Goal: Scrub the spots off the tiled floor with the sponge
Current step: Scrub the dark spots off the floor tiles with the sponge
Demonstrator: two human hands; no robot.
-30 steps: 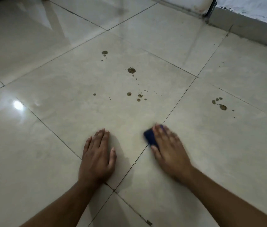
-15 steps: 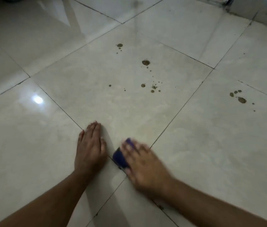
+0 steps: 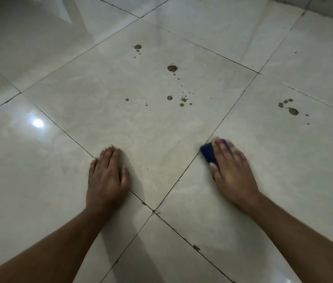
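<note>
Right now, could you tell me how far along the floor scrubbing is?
Nothing looks cleaned yet. In hand: the right hand presses the blue sponge on the grout line, while the left hand braces flat. Left: the central spots and the spots to the right, both untouched.

Glossy tiled floor (image 3: 161, 139), dark sponge (image 3: 207, 153)
Smooth, shiny pale tiles reflect light at 9 o'clock; blue sponge looks matt.
</note>
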